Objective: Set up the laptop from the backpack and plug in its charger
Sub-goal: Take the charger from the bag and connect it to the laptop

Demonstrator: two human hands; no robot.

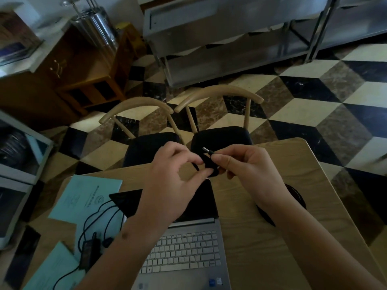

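1. Silver laptop (184,254) open on the wooden table (261,248), pale keys facing up, dark screen (201,204) partly hidden behind the left forearm; small stickers on the palm rest, writing too small to read.
2. Black charger cable (206,162) held above the laptop's screen, near the table's far edge, bundled between both hands; metal barrel plug (207,150) sticking out up and to the left.
3. Right hand (245,164): thumb and forefinger pinching the cable just behind the plug, other fingers curled underneath.
4. Left hand (173,174): fingers loosely curled, thumb and fingertips touching a loop of the cable; a firm grip hard to confirm.
5. Black power brick (89,251) lying left of the laptop on turquoise papers (83,197), its cord looping over them toward the screen.
6. Papers printed with a faint logo and lines of text, unreadable.
7. Dark round object (293,197) on the table under the right wrist, mostly hidden.
8. Two wooden chairs (219,97) with dark seats tucked beyond the table, on a checkered floor (314,101).
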